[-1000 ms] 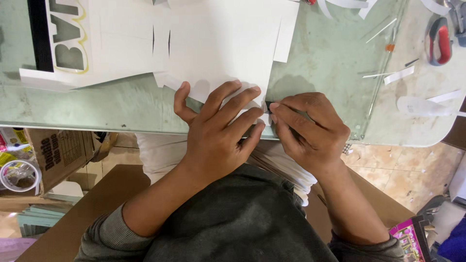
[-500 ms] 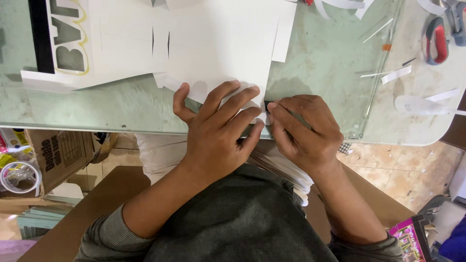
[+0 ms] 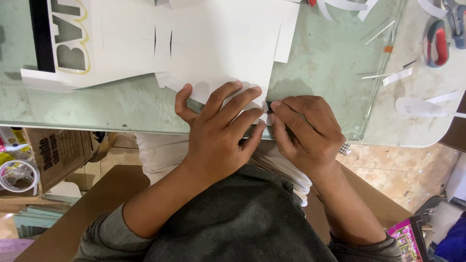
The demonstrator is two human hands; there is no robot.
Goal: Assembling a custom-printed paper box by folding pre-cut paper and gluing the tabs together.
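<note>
Left hand (image 3: 221, 128) lies flat, fingers spread, pressing the near edge of a white paper sheet (image 3: 218, 43) against the glass-topped surface (image 3: 330, 73); nothing pinched, just palm and fingers bearing down. Right hand (image 3: 303, 126) sits just beside it, fingers curled and pressed together at the sheet's near right corner; something small and dark shows between its fingertips and the left fingertips, possibly a tool tip, but too hidden to tell. The sheet runs away from both hands toward the far side of the surface, its long axis roughly along the person's line of sight, so its bulk lies ahead of the grip and its right edge comes down to where the two hands meet. Right hand is the nearer one to that corner; left hand covers more of the paper. To the left, a printed white board with dark block shapes (image 3: 68, 39). Far right, red-handled scissors (image 3: 439, 41) and scattered paper strips (image 3: 398, 76), well apart from the hands. Below the surface edge: tiled floor (image 3: 388, 165), a cardboard box (image 3: 58, 155), a tape roll (image 3: 17, 175).
</note>
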